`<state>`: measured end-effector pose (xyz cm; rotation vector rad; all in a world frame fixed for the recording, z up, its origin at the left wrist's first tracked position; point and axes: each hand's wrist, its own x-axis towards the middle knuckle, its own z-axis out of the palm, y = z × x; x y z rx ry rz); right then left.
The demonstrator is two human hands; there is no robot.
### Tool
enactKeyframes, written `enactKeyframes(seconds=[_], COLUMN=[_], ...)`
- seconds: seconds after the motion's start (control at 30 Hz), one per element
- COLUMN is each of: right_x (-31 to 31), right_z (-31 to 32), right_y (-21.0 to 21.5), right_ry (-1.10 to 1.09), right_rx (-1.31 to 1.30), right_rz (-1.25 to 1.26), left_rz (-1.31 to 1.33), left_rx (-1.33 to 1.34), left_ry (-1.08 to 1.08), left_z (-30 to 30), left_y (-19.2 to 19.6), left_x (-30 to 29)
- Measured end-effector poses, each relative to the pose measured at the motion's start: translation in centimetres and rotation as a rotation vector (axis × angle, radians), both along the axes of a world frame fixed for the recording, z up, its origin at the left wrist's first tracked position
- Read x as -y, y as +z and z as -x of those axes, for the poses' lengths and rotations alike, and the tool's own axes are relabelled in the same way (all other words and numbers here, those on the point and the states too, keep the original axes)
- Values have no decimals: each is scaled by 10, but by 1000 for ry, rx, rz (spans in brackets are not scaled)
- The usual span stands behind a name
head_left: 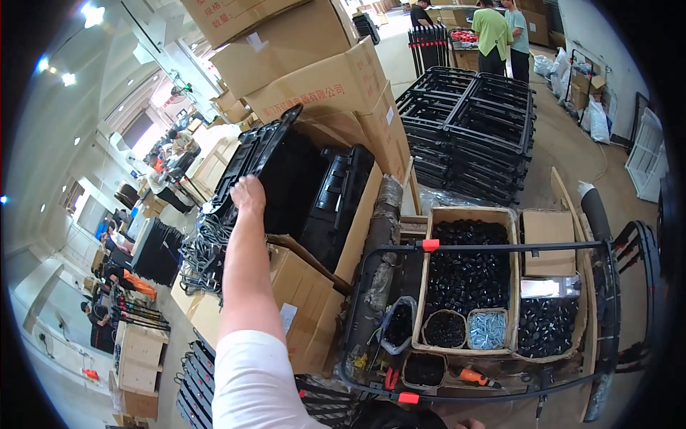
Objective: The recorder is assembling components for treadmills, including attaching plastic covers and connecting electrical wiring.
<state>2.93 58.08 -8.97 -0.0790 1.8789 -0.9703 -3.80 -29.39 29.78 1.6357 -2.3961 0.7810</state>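
Observation:
My left arm stretches forward to an open carton [355, 232] of large black moulded plastic panels [341, 204]. My left hand [248, 193] is closed at the near edge of one tilted black plastic panel [282, 161], its fingertips hidden behind the knuckles. A bundle of grey cables [204, 250] lies just below that hand. At the bottom edge only a sliver of my right hand [469, 424] shows, and its fingers are mostly cut off. Close to it, a black tubular frame [493, 248] with red clips [430, 244] lies across the workbench.
Boxes of black plastic caps [468, 268] and a small tub of silvery screws [487, 330] sit inside the frame. An orange-handled power screwdriver [475, 377] rests nearby. Stacked cartons [314, 86] rise behind the panels; black frames [464, 136] are piled beyond. Several people work farther off.

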Motion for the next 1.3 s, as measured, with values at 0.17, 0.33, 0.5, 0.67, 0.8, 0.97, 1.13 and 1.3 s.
enactKeyframes(seconds=[0.17, 0.33, 0.5, 0.67, 0.8, 0.97, 1.13, 1.3], right_x=[76, 212, 330, 380, 386, 394, 391, 389], right_z=[66, 125, 114, 18, -15, -28, -28, -25], right_y=[164, 236, 222, 124, 77, 75, 79, 87], right_ry=[407, 38, 55, 100, 71, 69, 68, 93], right_rx=[32, -430, -122, -163, -372, -425, -413, -383], right_rz=[326, 428, 933, 589, 385, 277, 232, 165], left_rz=[342, -397, -1156, -1367, -1046, -1065, -1169, -1170], left_rx=[-408, -973, -1520, -1454, -947, -1003, -985, -974], left_ry=[-568, -759, -589, -289, -263, -406, -387, -373], left_z=[7, -21, -101, -184, -207, -221, -222, -224], left_y=[72, 97, -106, -249, -284, -334, -333, -331], left_x=[-71, -244, -356, -375, -365, -359, -357, -358])
